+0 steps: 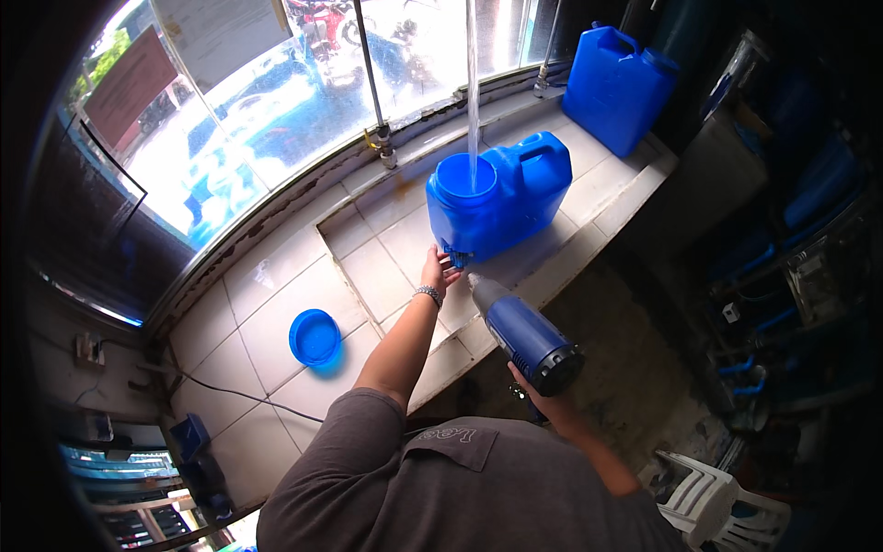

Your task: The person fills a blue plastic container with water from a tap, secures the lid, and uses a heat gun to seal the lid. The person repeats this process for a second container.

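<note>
A blue plastic water container (521,200) stands on the tiled counter, its wide round mouth uncovered. A stream of water (473,90) falls from above into that mouth. Low on the container's near end is a blue spigot (455,257), with the fingers of my left hand (436,270) around it. My right hand (530,388) holds a blue heat gun (528,334), whose grip is mostly hidden under the body. The gun's grey nozzle points toward the spigot, close to my left fingertips.
A round blue cap (314,338) lies on the white tiles (248,303) to the left. Another blue container (617,86) stands at the far right end. Valves (386,146) on vertical pipes line the window side. A black cord (255,398) crosses the counter. A white plastic chair (703,497) is at lower right.
</note>
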The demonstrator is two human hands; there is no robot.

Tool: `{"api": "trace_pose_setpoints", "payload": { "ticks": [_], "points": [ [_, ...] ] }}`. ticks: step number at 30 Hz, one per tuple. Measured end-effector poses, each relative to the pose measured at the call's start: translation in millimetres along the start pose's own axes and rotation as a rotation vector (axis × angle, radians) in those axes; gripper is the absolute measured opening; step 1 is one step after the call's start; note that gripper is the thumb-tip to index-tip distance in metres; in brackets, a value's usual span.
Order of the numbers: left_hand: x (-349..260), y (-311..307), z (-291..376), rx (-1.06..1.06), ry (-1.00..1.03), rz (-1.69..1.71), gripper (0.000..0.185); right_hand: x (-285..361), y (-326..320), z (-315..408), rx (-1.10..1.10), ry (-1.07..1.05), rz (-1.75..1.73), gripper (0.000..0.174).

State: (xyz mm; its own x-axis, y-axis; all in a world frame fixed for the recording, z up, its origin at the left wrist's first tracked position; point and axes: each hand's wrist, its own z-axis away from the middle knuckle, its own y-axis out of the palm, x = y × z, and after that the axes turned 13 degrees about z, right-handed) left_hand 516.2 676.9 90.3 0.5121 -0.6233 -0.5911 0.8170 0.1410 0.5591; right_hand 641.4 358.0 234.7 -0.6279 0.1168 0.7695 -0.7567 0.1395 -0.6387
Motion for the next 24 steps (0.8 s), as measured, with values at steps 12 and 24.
{"api": "trace_pose_setpoints", "payload": {
  "ticks": [12, 24],
  "points": [
    [5.4, 2.1, -1.6, -0.087, -0.016, 0.167, 0.063, 58.0, -34.9, -72.4, -0.193, -0.134, -0.012, 0.06],
    [6.8, -0.9, -6.3, -0.015, -0.101, 0.267, 0.066, 29.8, -49.1, -47.3, 0.058, 0.425, -0.289, 0.024]
  ]
}}
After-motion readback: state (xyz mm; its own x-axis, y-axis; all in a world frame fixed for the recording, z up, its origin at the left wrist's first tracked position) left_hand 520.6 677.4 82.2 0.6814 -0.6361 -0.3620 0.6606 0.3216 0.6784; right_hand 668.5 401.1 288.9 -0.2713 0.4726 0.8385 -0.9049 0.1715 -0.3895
